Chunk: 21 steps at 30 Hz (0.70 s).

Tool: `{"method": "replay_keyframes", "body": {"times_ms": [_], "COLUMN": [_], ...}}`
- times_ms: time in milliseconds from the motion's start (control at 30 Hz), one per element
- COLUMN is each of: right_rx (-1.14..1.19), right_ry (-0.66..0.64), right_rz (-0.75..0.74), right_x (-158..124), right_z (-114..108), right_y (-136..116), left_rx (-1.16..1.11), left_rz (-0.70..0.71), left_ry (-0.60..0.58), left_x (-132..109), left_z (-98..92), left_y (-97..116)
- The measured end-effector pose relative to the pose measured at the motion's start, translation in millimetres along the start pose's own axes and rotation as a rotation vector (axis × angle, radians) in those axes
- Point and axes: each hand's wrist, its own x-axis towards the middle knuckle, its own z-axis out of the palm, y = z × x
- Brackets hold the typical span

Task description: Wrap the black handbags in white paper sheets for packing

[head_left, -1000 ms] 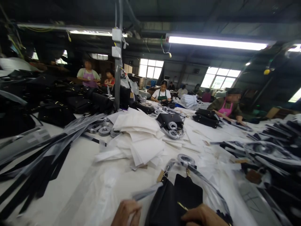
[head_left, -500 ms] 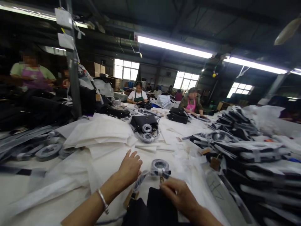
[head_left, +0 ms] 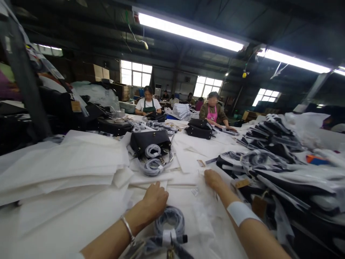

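Note:
My left hand (head_left: 155,200) lies on the white table with its fingers stretched forward onto a white sheet (head_left: 151,178), and a bracelet shows on the wrist. Just behind it sits a coiled strap wrapped in clear film (head_left: 169,220), joined to a black bag (head_left: 172,251) at the bottom edge. My right hand (head_left: 213,179) reaches further forward with its fingers curled down on a clear plastic bag (head_left: 204,205). A white band wraps that forearm.
Stacks of white sheets (head_left: 67,158) fill the left. A black handbag with coiled straps (head_left: 149,142) stands ahead. Wrapped black bags (head_left: 269,162) are piled along the right. Two people (head_left: 212,109) (head_left: 147,102) work at the far end. A dark post (head_left: 24,72) rises at left.
The view has swung right and down. My right hand left the black bag and reached forward onto the clear plastic. My left hand moved forward past the coiled strap onto the white sheets.

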Motion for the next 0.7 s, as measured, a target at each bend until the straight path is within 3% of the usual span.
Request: {"method": "replay_keyframes", "body": {"times_ms": [167,267,367,533,700], "right_rx": [0.251,0.485,0.753,1.162,1.35], "right_ry": [-0.011,0.016,0.093,0.31,0.563], "right_rz": [0.129,0.17,0.178,0.173,0.28], "right_x": [6,-2,-22,-86,-193], "right_z": [-23,-60,-113,-221,-313], "right_y": [-4,-12,-17,7,74], "left_rx": [-0.045,-0.069,-0.093,-0.137,-0.196], "left_rz": [-0.008,-0.04,-0.051,-0.03,0.051], "left_ry": [-0.018,-0.005,0.01,0.078,0.131], "left_x": [-10,-20,-32,-60,-108], "left_z": [-6.9,-17.7,-36.8,-80.1,-101.7], "left_y": [-7,-8,-3,10,11]}}
